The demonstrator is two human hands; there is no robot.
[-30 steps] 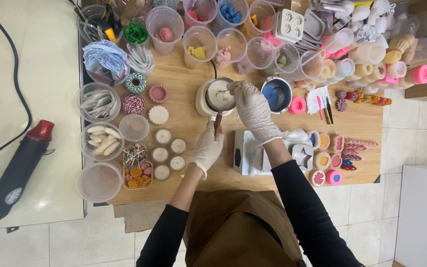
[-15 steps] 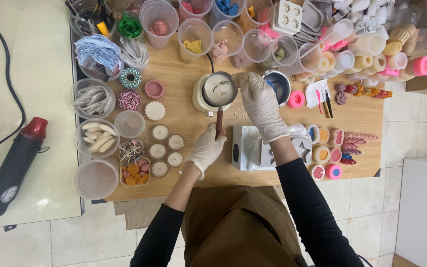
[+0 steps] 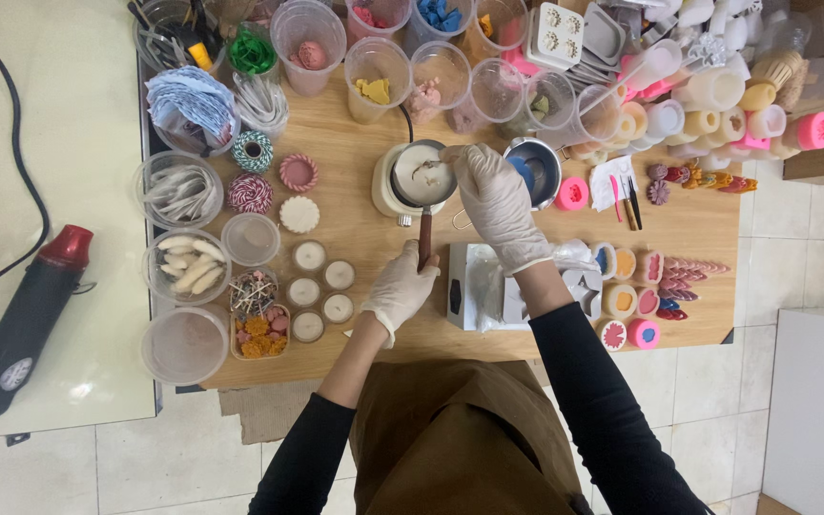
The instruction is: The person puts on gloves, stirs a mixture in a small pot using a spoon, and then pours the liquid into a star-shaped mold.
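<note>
My left hand [image 3: 400, 286], in a white glove, grips the brown wooden handle of a small metal melting pot [image 3: 422, 176] holding white wax. The pot rests on a cream round heater [image 3: 383, 187] at the middle of the wooden table [image 3: 355, 219]. My gloved right hand [image 3: 494, 200] reaches over the pot's right rim and holds a thin stirrer [image 3: 431, 172] that dips into the wax. A second metal pot [image 3: 543, 164] with blue wax sits just right of that hand.
Clear cups of coloured wax pieces [image 3: 379, 67] line the back edge. Small white candles [image 3: 324, 291] and tubs of wicks [image 3: 183, 262] sit left. A white scale [image 3: 474, 291], coloured moulds [image 3: 636, 305] and silicone moulds [image 3: 717, 105] lie right. A black and red heat gun [image 3: 30, 324] lies on the pale counter.
My right hand shifted slightly over the pot's rim as the stirrer moved in the wax. My left hand stayed on the handle. The view drifted a little.
</note>
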